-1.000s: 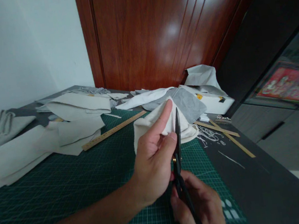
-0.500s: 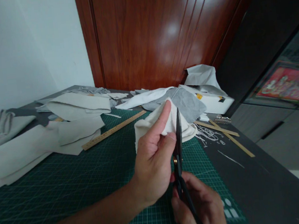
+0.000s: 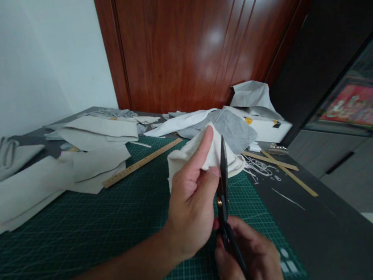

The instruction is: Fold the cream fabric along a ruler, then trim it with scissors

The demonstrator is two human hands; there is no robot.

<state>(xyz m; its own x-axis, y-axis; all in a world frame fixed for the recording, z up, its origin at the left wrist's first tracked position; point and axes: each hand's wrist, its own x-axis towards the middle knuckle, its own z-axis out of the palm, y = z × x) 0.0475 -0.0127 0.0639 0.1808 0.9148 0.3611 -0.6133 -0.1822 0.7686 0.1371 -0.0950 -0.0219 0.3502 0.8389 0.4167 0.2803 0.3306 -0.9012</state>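
Near the middle of the view, my left hand (image 3: 193,202) grips a folded piece of white cloth (image 3: 225,153), with its index finger stretched along the cloth. Black scissors (image 3: 224,171) point upward just right of that hand, their blades close together against the cloth. Around the scissors' handles, at the lower centre, are the closed fingers of my right hand (image 3: 250,254). Both hands are above a green cutting mat (image 3: 115,220).
A wooden ruler (image 3: 142,163) lies on the mat. Cut cloth pieces (image 3: 27,189) spread on the left. Behind are grey cloth (image 3: 234,130) and a white box (image 3: 269,129). Wooden strips (image 3: 291,173) cross beside white scraps (image 3: 260,166) on the right.
The scissors and my right hand have shifted very slightly to the right. My left hand keeps its hold on the cloth.
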